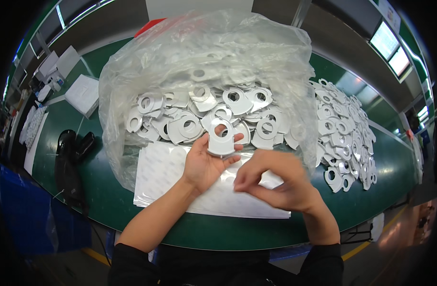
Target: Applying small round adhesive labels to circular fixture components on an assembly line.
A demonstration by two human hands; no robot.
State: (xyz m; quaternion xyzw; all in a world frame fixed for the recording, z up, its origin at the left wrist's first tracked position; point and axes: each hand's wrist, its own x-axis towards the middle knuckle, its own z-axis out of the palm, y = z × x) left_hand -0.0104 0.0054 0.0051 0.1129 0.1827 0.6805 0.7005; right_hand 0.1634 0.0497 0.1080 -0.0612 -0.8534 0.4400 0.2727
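Note:
My left hand (206, 162), palm up, holds a white plastic part (221, 143) with a round hole through its upper half. Its fingers curl behind the part and show at its right edge. To the right, my right hand (275, 178) is closed in a pinch, slightly blurred; anything between its fingertips is too small or hidden to make out. Below both hands lies a stack of white sheets (156, 176) with faint round outlines. Beyond them, many similar white parts (186, 125) spill from the mouth of a large clear plastic bag (118, 86).
A second heap of white parts (344, 138) lies on the green table (256, 233) at the right. On the left are a dark object with a cable (68, 167), a white box-like packet (82, 95) and a tray of small white pieces (33, 125). A blue bin (42, 214) stands at lower left.

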